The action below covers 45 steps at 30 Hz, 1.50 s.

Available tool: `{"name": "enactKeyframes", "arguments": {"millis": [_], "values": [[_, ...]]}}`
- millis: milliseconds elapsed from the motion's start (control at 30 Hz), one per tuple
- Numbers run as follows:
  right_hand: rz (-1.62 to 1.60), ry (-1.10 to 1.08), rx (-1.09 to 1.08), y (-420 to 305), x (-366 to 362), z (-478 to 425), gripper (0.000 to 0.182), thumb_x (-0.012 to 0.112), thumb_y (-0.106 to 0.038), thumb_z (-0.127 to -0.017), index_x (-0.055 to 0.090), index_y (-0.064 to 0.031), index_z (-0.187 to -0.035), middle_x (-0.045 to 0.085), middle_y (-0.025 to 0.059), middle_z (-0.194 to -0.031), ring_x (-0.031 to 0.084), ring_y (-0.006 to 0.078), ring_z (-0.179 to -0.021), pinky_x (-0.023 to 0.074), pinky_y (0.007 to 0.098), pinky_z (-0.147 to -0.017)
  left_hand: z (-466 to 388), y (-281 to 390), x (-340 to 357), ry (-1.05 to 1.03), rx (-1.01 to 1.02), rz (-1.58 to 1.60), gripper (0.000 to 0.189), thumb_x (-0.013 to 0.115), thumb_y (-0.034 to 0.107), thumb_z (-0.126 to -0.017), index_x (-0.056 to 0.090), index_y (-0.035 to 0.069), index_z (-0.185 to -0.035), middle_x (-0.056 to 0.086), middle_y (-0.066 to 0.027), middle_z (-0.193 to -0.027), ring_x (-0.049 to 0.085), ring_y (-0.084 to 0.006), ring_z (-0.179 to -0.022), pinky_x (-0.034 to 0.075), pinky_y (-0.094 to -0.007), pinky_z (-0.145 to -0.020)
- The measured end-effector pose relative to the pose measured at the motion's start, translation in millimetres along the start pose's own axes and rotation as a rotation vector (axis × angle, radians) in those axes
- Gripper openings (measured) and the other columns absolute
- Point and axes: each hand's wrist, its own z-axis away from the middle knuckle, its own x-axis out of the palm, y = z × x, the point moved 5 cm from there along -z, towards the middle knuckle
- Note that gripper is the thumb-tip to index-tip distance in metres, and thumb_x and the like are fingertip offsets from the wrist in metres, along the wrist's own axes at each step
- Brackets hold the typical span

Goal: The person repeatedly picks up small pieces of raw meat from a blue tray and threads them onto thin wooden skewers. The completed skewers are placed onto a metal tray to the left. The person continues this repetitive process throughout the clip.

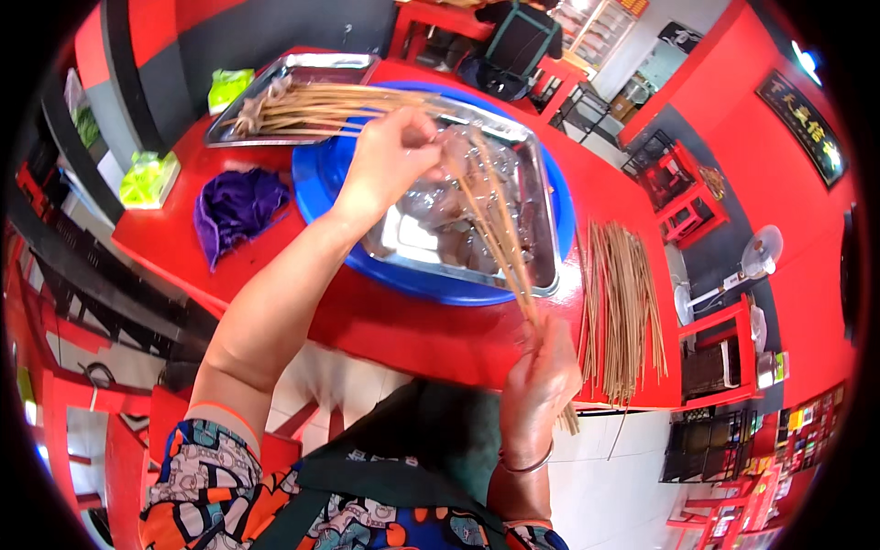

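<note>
My right hand (543,371) grips a few bamboo skewers (500,240), whose lower ends stick out below the palm. They slant up and left over a metal tray (546,237) holding wet, translucent raw pieces (433,199), possibly squid. At the skewers' upper end, my left hand (395,155) pinches one glossy piece (459,148) between thumb and fingers; whether a skewer pierces it is hard to tell. Beneath the tray is a large blue plastic basin (440,292). Behind my left hand, a second metal tray (330,62) bears a row of skewers (316,106) with pale food at their far-left ends.
Many loose bamboo skewers (619,309) lie on the red table (426,344) at right, one poking past the edge. A purple cloth (237,210) and two green-and-white tissue packs (148,180) (230,88) sit at left. Behind the table is a dark chair (519,45).
</note>
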Motion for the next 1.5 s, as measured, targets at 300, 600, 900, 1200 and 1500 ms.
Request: {"name": "enactKeyframes", "arguments": {"millis": [300,600,900,1200,1500], "values": [[0.042,0.087,-0.067,-19,5,-2,0.027,0.061,0.008,-0.074,0.063,-0.0009,-0.100,0.061,0.0067,-0.069,0.061,0.0240,-0.066,0.0481,0.0373,-0.052,6,11,2,0.056,0.023,-0.015,0.011,0.063,-0.006,-0.088,0.059,0.003,-0.090,0.063,-0.0030,-0.081,0.065,-0.0121,-0.070,0.058,-0.0255,-0.063],[-0.082,0.122,0.025,0,6,-10,0.014,0.059,0.006,-0.084,0.063,-0.0049,-0.093,0.058,0.0054,-0.067,0.060,0.0244,-0.063,0.0452,0.0380,-0.051,10,8,12,0.004,-0.001,-0.077,0.016,0.071,0.006,-0.087,0.060,-0.003,-0.095,0.068,-0.0090,-0.084,0.067,-0.0115,-0.074,0.057,-0.0256,-0.060],[-0.100,0.086,0.077,12,6,-14,0.011,0.058,0.004,-0.089,0.062,-0.0026,-0.096,0.061,0.0076,-0.072,0.063,0.0258,-0.066,0.0473,0.0354,-0.058,22,-6,19,-0.379,-0.603,0.110,0.059,0.047,0.052,-0.102,0.062,-0.004,-0.092,0.070,-0.0192,-0.076,0.069,-0.0200,-0.060,0.052,-0.0258,-0.051],[-0.078,0.003,0.091,9,-7,-4,0.010,0.057,0.005,-0.089,0.062,-0.0013,-0.095,0.061,0.0097,-0.073,0.062,0.0258,-0.065,0.0471,0.0346,-0.058,10,-15,12,-0.079,-0.351,0.420,0.020,0.064,0.005,-0.093,0.059,-0.007,-0.109,0.070,-0.0208,-0.101,0.072,-0.0223,-0.082,0.060,-0.0270,-0.071],[-0.076,-0.068,0.088,3,-14,-2,0.012,0.057,0.006,-0.089,0.063,-0.0007,-0.097,0.061,0.0107,-0.073,0.063,0.0255,-0.065,0.0473,0.0346,-0.058,10,-2,8,-0.018,-0.001,0.204,0.010,0.060,-0.006,-0.089,0.056,0.001,-0.094,0.067,-0.0094,-0.082,0.067,-0.0142,-0.073,0.054,-0.0245,-0.064]]}}
